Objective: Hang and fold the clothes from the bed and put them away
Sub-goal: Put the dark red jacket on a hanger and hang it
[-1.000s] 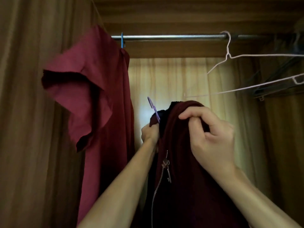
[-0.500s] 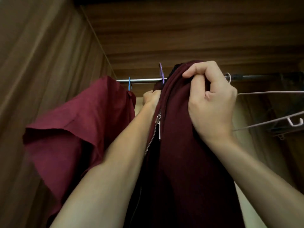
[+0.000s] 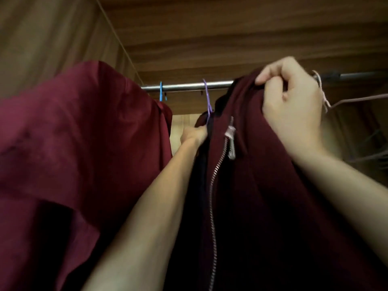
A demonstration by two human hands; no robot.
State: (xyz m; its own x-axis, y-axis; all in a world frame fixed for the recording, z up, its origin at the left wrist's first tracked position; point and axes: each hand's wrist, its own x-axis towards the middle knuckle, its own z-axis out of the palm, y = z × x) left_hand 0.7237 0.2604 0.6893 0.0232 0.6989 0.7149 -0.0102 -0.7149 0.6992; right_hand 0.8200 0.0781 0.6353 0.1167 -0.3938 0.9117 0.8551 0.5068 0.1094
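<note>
1. Head view: I am holding a dark maroon jacket point(image 3: 262, 185) up at the wardrobe rail point(image 3: 184, 86). It is hanging on a purple hanger point(image 3: 206, 95) whose hook appears to be sitting over the rail, just right of the red shirt point(image 3: 84, 133) on its blue hanger point(image 3: 161, 93).
2. My left hand point(image 3: 194, 134) is curling round the jacket's collar right under the purple hook. My right hand point(image 3: 291, 101) is pinching a fold of the shoulder cloth between thumb and fingers, up at rail height.
3. I am judging the jacket as soft, thick and fairly heavy for a garment. It is sagging in deep folds, and the metal zip point(image 3: 231, 141) is adding weight down the front.
4. Being limp, it is likely to slide off the hanger if I am lifting by the cloth alone. The neck of the hanger is the safest place to hold, with a second grip on the shoulder to keep it from slipping.
5. Compared with a second ago, the jacket is riding much higher: then the hook was well below the rail, half a second ago it was level with it, and now it is looping over the top.
6. My right hand is now showing close to the white wire hanger point(image 3: 323, 95), and the view is tilting further upward.
</note>
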